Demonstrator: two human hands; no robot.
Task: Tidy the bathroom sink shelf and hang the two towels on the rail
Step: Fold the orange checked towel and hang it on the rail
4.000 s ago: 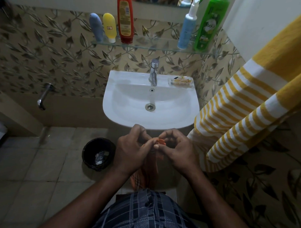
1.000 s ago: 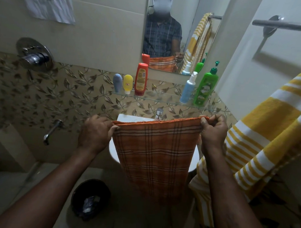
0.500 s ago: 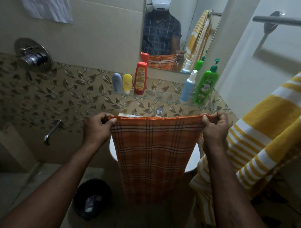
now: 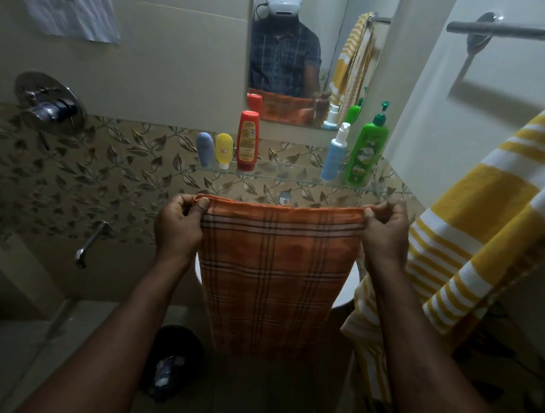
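Your left hand (image 4: 178,226) and right hand (image 4: 384,238) pinch the top corners of the orange checked cloth towel (image 4: 275,268). Keep it pulled flat. Lift it over the grey metal rail (image 4: 506,29), beside the yellow striped towel (image 4: 481,219).

The orange towel (image 4: 275,268), bunched 4 s ago, hangs spread between left hand (image 4: 177,227) and right hand (image 4: 386,238).

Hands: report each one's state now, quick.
Left hand: closed, pinching the top left corner of the orange checked cloth towel.
Right hand: closed, pinching that towel's top right corner.
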